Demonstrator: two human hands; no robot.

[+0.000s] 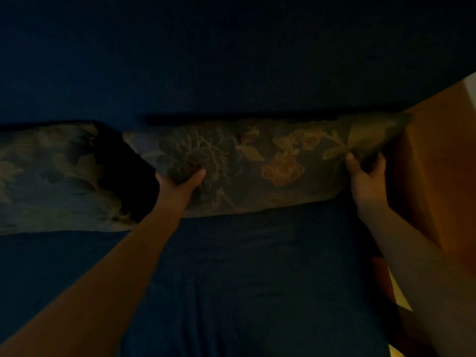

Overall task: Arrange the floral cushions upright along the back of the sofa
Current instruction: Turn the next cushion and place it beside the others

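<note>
The scene is very dim. A floral cushion (270, 161) with large orange and green blooms leans against the dark blue sofa back (231, 60), its lower edge on the seat. My left hand (177, 184) grips its lower left edge, thumb pressed into the front. My right hand (365, 176) pinches its right corner near the armrest. A second floral cushion (59, 176) stands to the left against the sofa back, its right edge close to the held cushion; whether they touch is lost in shadow.
The dark blue sofa seat (244, 279) stretches in front of the cushions. An orange-brown armrest (438, 163) bounds the sofa on the right, right beside my right hand. A strip of lighter floor (399, 297) shows at the lower right.
</note>
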